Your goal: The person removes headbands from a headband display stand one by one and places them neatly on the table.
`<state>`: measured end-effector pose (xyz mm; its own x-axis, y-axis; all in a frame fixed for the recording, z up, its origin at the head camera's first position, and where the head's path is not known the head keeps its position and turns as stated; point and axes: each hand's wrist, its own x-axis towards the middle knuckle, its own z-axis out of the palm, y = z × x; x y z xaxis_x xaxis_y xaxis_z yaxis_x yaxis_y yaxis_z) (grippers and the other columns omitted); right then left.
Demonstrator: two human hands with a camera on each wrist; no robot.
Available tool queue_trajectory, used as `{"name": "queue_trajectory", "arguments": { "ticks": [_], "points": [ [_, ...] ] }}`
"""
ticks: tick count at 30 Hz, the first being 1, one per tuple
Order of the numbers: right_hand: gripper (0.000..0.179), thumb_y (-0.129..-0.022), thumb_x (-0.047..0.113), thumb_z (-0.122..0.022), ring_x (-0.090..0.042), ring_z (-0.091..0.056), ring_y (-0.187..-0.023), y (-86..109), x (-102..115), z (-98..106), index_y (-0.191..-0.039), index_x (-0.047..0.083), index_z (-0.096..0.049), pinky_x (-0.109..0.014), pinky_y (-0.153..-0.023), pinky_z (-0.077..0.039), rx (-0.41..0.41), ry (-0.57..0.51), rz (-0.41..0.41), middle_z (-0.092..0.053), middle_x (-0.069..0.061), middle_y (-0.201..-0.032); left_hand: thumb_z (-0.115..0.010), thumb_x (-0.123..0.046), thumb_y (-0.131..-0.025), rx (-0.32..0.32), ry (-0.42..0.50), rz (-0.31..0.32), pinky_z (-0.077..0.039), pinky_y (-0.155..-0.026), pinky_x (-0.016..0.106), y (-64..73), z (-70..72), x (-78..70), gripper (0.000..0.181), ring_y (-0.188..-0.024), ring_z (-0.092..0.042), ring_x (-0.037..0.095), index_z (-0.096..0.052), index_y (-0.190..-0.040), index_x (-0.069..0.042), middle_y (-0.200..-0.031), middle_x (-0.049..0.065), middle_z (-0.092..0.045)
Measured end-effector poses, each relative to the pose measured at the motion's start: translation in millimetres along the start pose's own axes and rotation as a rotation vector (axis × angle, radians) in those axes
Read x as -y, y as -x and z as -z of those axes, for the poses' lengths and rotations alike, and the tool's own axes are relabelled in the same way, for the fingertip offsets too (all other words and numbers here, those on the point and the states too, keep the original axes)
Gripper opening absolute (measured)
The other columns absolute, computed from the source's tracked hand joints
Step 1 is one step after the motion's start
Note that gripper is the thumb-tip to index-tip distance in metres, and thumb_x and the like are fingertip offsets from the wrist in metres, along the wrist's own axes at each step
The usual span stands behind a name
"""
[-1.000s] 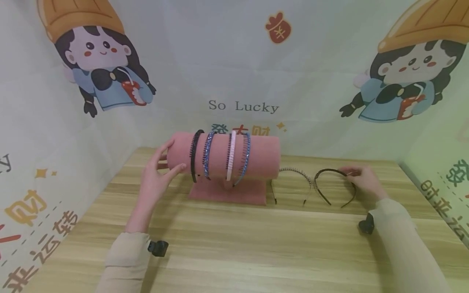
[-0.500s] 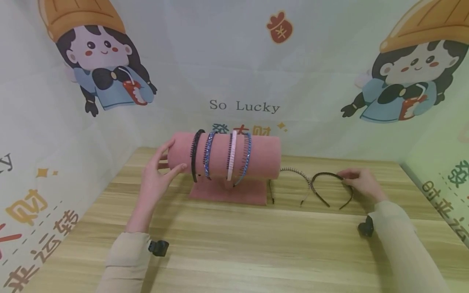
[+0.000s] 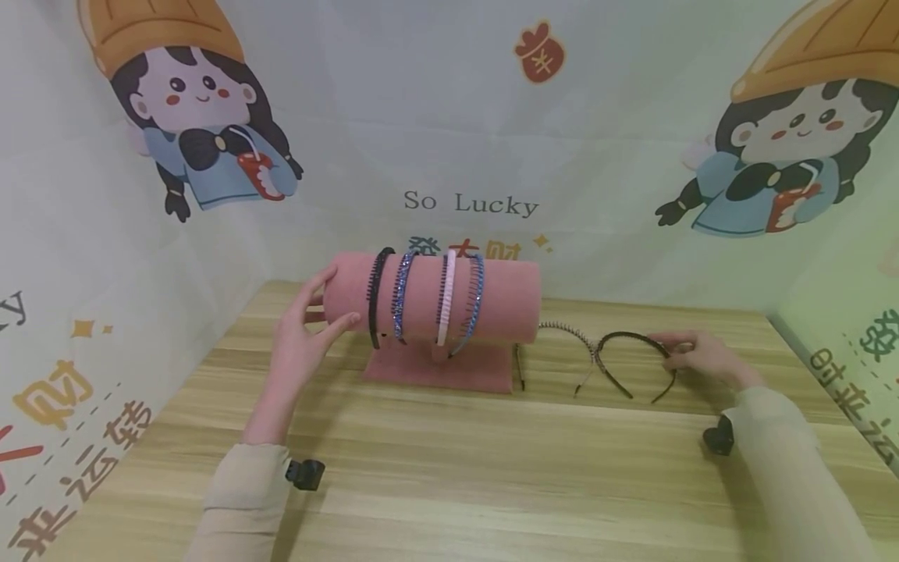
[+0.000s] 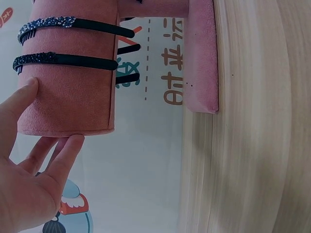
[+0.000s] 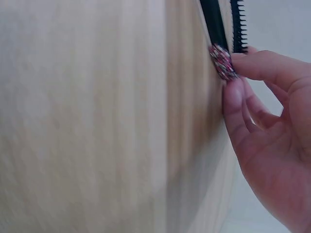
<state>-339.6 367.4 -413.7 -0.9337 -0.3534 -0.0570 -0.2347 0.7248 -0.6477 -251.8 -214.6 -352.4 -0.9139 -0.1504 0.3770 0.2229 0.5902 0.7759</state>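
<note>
A pink padded headband stand (image 3: pixel 506 300) bears several headbands: a black one (image 3: pixel 374 308), a glittery blue one (image 3: pixel 400 300), a pale pink one (image 3: pixel 445 300) and a light blue one (image 3: pixel 477 293). My left hand (image 3: pixel 298 336) holds the stand's left end, thumb in front and fingers at the end and behind; the left wrist view shows this thumb (image 4: pixel 22 99) near the black headband. On the table to the right, my right hand (image 3: pixel 705 357) pinches the right side of a dark headband (image 3: pixel 621 334). Its beaded part (image 5: pixel 223 63) lies at the thumb and fingertips.
A thin toothed headband (image 3: pixel 569 330) lies between the stand and the dark headband, touching or nearly touching the latter. The wooden table (image 3: pixel 492 468) ends at a printed cloth backdrop (image 3: pixel 597 179) behind and at both sides.
The dark headband has shifted slightly left and toward me, and the thin toothed one a little left. My right hand moved left with it, then its wrist swung back right. The left hand kept its hold.
</note>
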Motion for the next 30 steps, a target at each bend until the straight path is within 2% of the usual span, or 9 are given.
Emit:
{"name": "queue_trajectory", "arguments": {
  "ticks": [2,3,5,8,10,14,24,30],
  "points": [
    [0.058,-0.091,0.011,-0.066,-0.042,-0.056,-0.121,1.3,-0.3,1.0,-0.142,-0.007,-0.046,-0.028,-0.083,-0.052,0.026,-0.019,0.003,-0.049,-0.036,-0.139,-0.071,-0.036,-0.091,0.000,-0.001,-0.001,-0.050,-0.092,0.052,0.0,-0.1,-0.2,0.072,-0.115,-0.056,0.038,-0.032,-0.150,-0.049,-0.142,0.017,-0.053],
    [0.058,-0.091,0.011,-0.066,-0.043,-0.055,-0.122,1.9,-0.9,1.6,-0.142,-0.007,-0.045,-0.029,-0.083,-0.053,0.036,-0.025,0.008,-0.048,-0.037,-0.140,-0.071,-0.036,-0.091,0.000,-0.003,-0.001,-0.050,-0.092,0.053,-0.1,-0.1,-0.3,0.072,-0.115,-0.056,0.038,-0.032,-0.150,-0.049,-0.142,0.017,-0.053],
    [0.057,-0.093,0.012,-0.065,-0.046,-0.054,-0.123,3.2,-1.8,2.9,-0.143,-0.006,-0.044,-0.040,-0.091,-0.053,0.046,-0.019,0.016,-0.046,-0.036,-0.142,-0.071,-0.036,-0.091,0.001,-0.004,-0.004,-0.050,-0.092,0.053,-0.2,-0.1,-0.5,0.072,-0.115,-0.056,0.038,-0.032,-0.150,-0.049,-0.142,0.017,-0.053],
    [0.056,-0.095,0.014,-0.063,-0.055,-0.047,-0.128,5.4,-2.9,3.6,-0.144,-0.005,-0.044,-0.061,-0.100,-0.044,0.045,-0.021,0.021,-0.045,-0.036,-0.143,-0.071,-0.036,-0.091,0.003,-0.006,-0.005,-0.050,-0.092,0.053,-0.8,-0.4,-0.6,0.072,-0.115,-0.056,0.038,-0.032,-0.150,-0.049,-0.143,0.017,-0.053],
    [0.055,-0.095,0.015,-0.063,-0.057,-0.044,-0.130,7.2,-3.1,3.6,-0.144,-0.004,-0.044,-0.067,-0.103,-0.039,0.038,-0.027,0.017,-0.045,-0.036,-0.143,-0.071,-0.036,-0.091,0.004,-0.006,-0.008,-0.051,-0.092,0.053,-1.1,-0.5,-0.7,0.072,-0.115,-0.056,0.038,-0.032,-0.150,-0.049,-0.142,0.017,-0.053],
    [0.054,-0.096,0.016,-0.063,-0.056,-0.045,-0.129,9.7,-3.0,2.7,-0.143,-0.003,-0.045,-0.067,-0.103,-0.039,0.020,-0.035,0.002,-0.046,-0.037,-0.141,-0.071,-0.036,-0.090,0.003,-0.010,-0.009,-0.051,-0.092,0.052,-1.6,-1.0,0.1,0.072,-0.115,-0.057,0.038,-0.033,-0.149,-0.050,-0.142,0.016,-0.053],
    [0.051,-0.095,0.017,-0.064,-0.053,-0.055,-0.121,9.4,0.4,0.1,-0.140,-0.005,-0.049,-0.058,-0.099,-0.046,-0.027,0.036,0.019,-0.055,-0.039,-0.131,-0.072,-0.038,-0.090,0.005,0.004,-0.003,-0.050,-0.091,0.051,-0.8,0.8,1.4,0.072,-0.115,-0.056,0.038,-0.033,-0.147,-0.053,-0.143,0.015,-0.052],
    [0.052,-0.097,0.018,-0.062,-0.055,-0.054,-0.120,8.8,1.6,-0.2,-0.141,-0.006,-0.047,-0.065,-0.099,-0.044,-0.013,0.055,0.001,-0.054,-0.040,-0.130,-0.072,-0.037,-0.090,0.008,0.001,-0.001,-0.050,-0.092,0.053,-1.1,1.3,1.8,0.072,-0.115,-0.056,0.038,-0.033,-0.148,-0.052,-0.143,0.016,-0.052]
  ]
}}
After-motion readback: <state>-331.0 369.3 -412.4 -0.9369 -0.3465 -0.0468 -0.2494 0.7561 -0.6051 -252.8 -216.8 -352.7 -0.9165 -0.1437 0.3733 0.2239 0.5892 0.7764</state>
